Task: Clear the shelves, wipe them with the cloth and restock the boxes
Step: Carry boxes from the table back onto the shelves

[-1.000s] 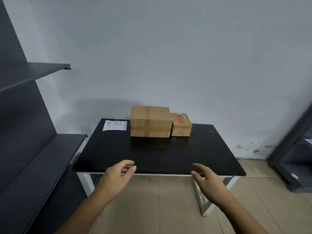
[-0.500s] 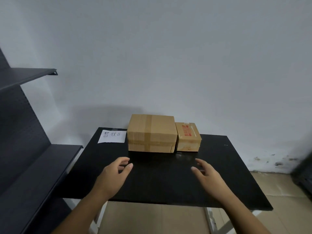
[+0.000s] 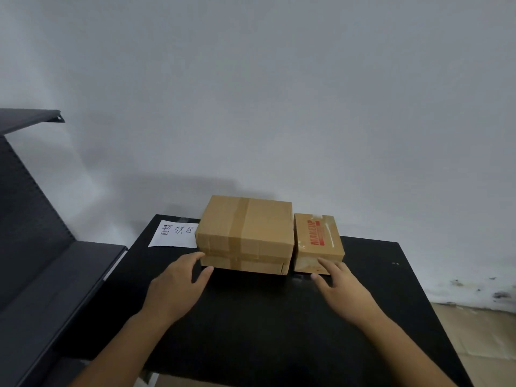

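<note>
Worktop [image 3: 279, 325] holds big box [image 3: 245, 233] just beside small box [image 3: 318, 238]; we see L hand [image 3: 178, 286] at big box's front-left corner, R hand [image 3: 340, 283] at small box front, fingers [image 3: 195, 257] apart, holding nothing.

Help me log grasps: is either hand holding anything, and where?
Nothing held yet: left hand by the big box's corner, right hand by the small box.

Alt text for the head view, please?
Two hands over a black table, left hand at a large taped cardboard box, right hand at the small box beside it. A handwritten paper lies left of the boxes; dark shelves stand at far left.
</note>
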The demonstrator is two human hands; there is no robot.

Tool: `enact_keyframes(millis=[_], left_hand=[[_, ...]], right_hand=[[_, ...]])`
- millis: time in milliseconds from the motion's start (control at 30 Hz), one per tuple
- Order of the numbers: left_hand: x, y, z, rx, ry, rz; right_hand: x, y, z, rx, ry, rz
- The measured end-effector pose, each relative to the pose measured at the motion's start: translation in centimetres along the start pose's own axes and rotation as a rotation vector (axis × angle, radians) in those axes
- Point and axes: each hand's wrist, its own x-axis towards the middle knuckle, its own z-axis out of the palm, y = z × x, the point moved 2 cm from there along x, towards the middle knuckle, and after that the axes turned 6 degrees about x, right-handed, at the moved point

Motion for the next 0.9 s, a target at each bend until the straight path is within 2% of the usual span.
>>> enact_keyframes(millis=[467,733,900], left_hand=[[17.2,-3.2,5.9,0.079,-0.050,0.101],[26.9,-6.4,9.8,0.125,-0.125,0.080],[31.1,-8.7,12.9,0.014,-0.193,-0.023]], right_hand=[[15.7,-1.5,3.4,-0.170,-0.062,0.057],[25.0,-1.9,6.7,-0.220,-0.081,0.140],[29.6,-0.7,8.4,-0.157,-0.088,0.240]])
